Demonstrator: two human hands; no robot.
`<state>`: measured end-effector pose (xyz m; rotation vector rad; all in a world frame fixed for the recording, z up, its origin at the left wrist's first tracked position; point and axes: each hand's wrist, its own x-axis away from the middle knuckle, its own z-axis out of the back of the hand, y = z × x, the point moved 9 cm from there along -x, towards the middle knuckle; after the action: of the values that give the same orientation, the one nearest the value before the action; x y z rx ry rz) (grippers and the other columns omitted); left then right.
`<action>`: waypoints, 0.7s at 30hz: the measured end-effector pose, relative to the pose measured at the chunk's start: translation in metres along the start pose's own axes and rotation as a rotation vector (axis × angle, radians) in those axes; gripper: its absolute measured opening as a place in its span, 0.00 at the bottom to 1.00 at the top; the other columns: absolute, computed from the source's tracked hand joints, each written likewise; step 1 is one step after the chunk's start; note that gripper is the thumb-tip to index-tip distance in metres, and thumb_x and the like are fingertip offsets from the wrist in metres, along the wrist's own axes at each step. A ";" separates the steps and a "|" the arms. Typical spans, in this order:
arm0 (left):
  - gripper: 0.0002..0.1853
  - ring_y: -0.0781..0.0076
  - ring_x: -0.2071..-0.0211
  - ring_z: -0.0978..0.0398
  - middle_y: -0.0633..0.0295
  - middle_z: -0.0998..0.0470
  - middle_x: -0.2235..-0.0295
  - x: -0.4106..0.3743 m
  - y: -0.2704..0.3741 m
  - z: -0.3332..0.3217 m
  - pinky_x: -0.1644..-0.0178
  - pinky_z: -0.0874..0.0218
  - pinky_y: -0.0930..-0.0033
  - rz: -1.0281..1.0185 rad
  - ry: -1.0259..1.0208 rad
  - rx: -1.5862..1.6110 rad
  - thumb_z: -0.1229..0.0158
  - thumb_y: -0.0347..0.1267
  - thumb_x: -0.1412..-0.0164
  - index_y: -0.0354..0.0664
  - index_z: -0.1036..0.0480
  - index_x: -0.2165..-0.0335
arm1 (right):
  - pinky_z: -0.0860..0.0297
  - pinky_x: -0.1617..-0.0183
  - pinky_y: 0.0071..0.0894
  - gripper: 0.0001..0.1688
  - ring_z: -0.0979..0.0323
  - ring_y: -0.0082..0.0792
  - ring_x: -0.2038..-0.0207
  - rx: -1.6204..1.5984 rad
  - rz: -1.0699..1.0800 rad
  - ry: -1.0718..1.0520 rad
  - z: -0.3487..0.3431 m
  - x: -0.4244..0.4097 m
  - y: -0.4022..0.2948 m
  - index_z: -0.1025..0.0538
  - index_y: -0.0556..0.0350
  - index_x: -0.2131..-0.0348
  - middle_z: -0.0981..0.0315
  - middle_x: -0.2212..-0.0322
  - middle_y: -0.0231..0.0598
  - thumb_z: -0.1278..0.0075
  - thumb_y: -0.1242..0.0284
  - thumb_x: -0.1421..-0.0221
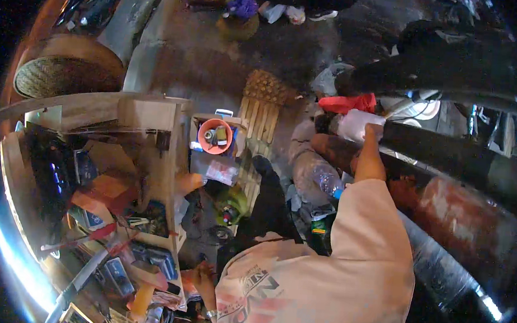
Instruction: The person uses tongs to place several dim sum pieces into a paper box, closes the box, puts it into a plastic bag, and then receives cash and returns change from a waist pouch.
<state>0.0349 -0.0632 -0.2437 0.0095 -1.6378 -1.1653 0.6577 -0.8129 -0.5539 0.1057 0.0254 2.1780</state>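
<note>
My right hand [372, 132] reaches out to the far right and grips a white, partly see-through plastic bag [356, 123]. A red plastic bag [347, 103] lies just beyond it. My left hand [203, 274] is low beside the edge of a wooden shelf unit [179, 156], close to a pinkish-red packet [190, 282]. Its fingers are dim and blurred, so I cannot tell whether it holds anything. A clear plastic bottle with a blue cap [328, 181] lies below my right forearm.
Boxes and small packets crowd the shelf unit on the left. An orange bucket [215, 136] holding small items stands in a carton beyond it. A slatted wooden board [259, 119] lies on the dark floor. At upper left is a large woven basket [64, 76].
</note>
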 end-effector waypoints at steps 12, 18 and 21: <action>0.15 0.78 0.73 0.26 0.62 0.21 0.66 -0.016 0.066 -0.073 0.70 0.34 0.77 -0.011 0.146 -0.305 0.48 0.38 0.27 0.37 0.27 0.53 | 0.24 0.46 0.51 0.18 0.22 0.54 0.49 -0.069 -0.146 -0.239 0.115 0.036 -0.010 0.18 0.53 0.56 0.22 0.51 0.54 0.44 0.69 0.48; 0.15 0.77 0.71 0.25 0.61 0.20 0.64 -0.016 0.073 -0.079 0.66 0.31 0.75 -0.054 0.245 -0.259 0.48 0.38 0.28 0.38 0.26 0.53 | 0.25 0.45 0.53 0.23 0.25 0.55 0.47 -0.036 -0.067 -0.087 0.162 0.035 -0.021 0.20 0.50 0.52 0.23 0.51 0.53 0.43 0.67 0.48; 0.15 0.77 0.69 0.25 0.61 0.20 0.64 -0.014 0.069 -0.073 0.64 0.31 0.75 -0.032 0.239 -0.326 0.48 0.38 0.28 0.38 0.26 0.53 | 0.25 0.46 0.56 0.22 0.25 0.57 0.46 0.059 -0.116 -0.020 0.184 0.038 -0.025 0.19 0.49 0.53 0.27 0.48 0.52 0.42 0.65 0.48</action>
<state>0.1315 -0.0686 -0.2114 -0.0318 -1.2313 -1.3882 0.6723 -0.7715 -0.3695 0.1560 0.0824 2.0608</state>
